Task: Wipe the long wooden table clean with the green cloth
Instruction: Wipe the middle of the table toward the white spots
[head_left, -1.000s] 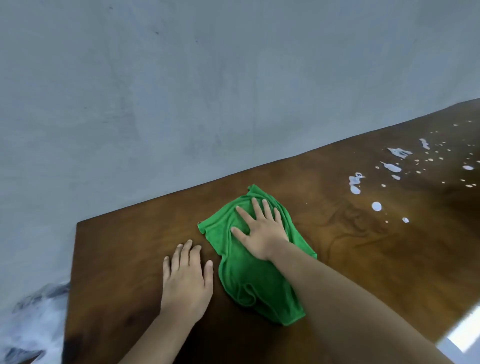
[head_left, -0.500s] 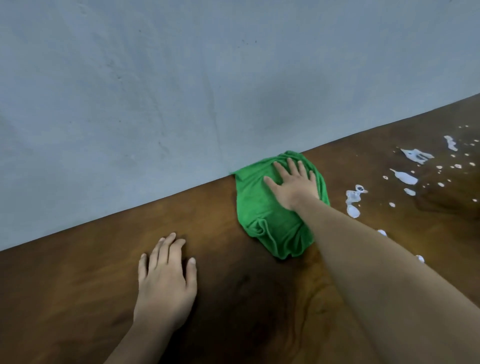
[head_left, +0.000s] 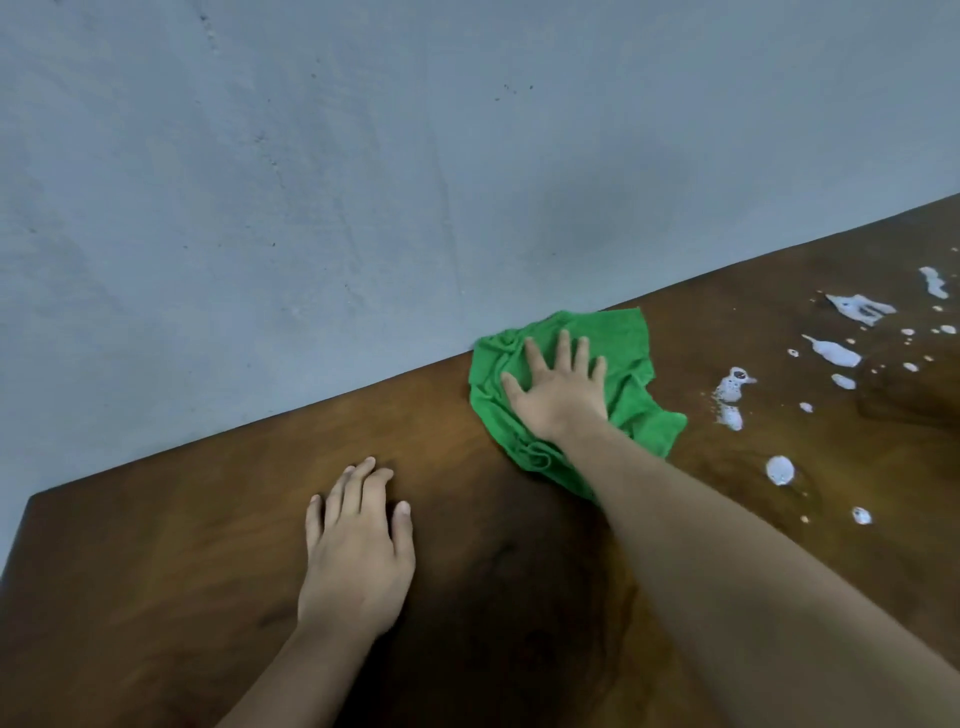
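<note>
Your green cloth (head_left: 631, 358) lies bunched against the far edge of the table (head_left: 182, 545), right where the wood meets the grey wall (head_left: 363, 182). It looks soft and limp, so it will likely fold and drag under itself rather than slide flat. Your right hand (head_left: 558, 392) is spread open on top of the cloth, palm pressing it down, not pinching it; press through the middle of the cloth so the loose edges trail. Just right of the cloth, white foamy splashes (head_left: 730, 395) dot the wood, unwiped. Near the cloth's left side, your left hand (head_left: 358, 551) rests open and flat, holding nothing.
</note>
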